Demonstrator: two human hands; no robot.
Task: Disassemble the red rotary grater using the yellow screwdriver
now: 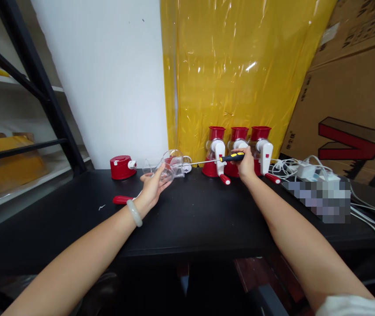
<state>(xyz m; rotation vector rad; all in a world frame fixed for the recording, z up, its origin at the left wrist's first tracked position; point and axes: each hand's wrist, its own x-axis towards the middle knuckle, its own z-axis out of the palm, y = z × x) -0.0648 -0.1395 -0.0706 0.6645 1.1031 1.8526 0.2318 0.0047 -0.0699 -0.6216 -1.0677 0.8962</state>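
- Currently, the left hand point(153, 184) is gripping a clear plastic housing point(168, 174), which is sitting nearly at twelve o'clock from the middle of the black table point(190, 215).
- The right hand point(246, 164), at one o'clock, is grasping a screwdriver point(232, 157); its shaft is pointing toward nine o'clock, into the housing's right end. Whether the tip is seating on anything, I cannot tell.
- Three red-and-white crank machines point(239, 132) are standing upright in a row at one o'clock, looking finished.
- A red base point(121, 169) is resting apart at ten o'clock, and a red handle point(123, 200) is lying loose at nine, so this set is seemingly remaining part-way built.
- Judging by those machines, joining base, housing and handle is probably still waiting.
- Small white bits point(102, 207) are also lying toward nine; what they are, I cannot tell.
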